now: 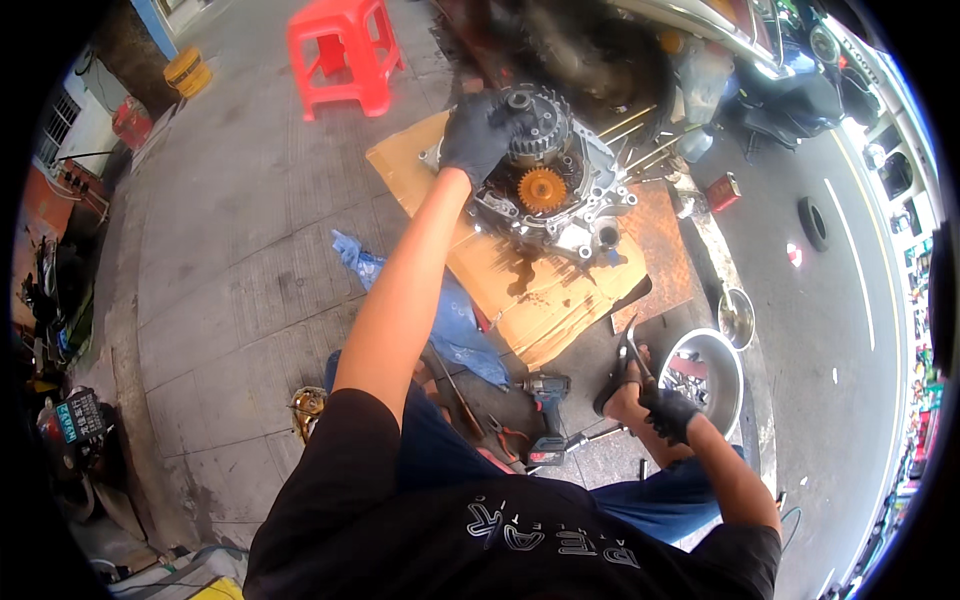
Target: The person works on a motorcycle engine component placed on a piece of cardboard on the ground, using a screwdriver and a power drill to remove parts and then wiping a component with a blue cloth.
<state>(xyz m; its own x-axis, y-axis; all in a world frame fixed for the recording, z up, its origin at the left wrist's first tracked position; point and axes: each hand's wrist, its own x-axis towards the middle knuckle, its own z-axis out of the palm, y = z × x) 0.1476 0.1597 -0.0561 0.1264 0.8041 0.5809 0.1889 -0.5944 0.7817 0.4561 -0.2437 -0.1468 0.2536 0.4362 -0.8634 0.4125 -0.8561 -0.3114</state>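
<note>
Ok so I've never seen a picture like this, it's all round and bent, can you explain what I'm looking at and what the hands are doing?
This is one picture from a wide-angle camera worn on a person's head, looking down, which is why the edges curve. There is no machine, just a person's two hands in black gloves. The left hand reaches forward and grips the dark toothed gear on top of a metal engine case, which has an orange gear inside. The case sits on oil-stained cardboard on the pavement. The right hand rests low near the person's sandal, beside a metal bowl of small parts; whether it holds anything is unclear. A power drill, a blue rag and a red stool lie around.
</note>
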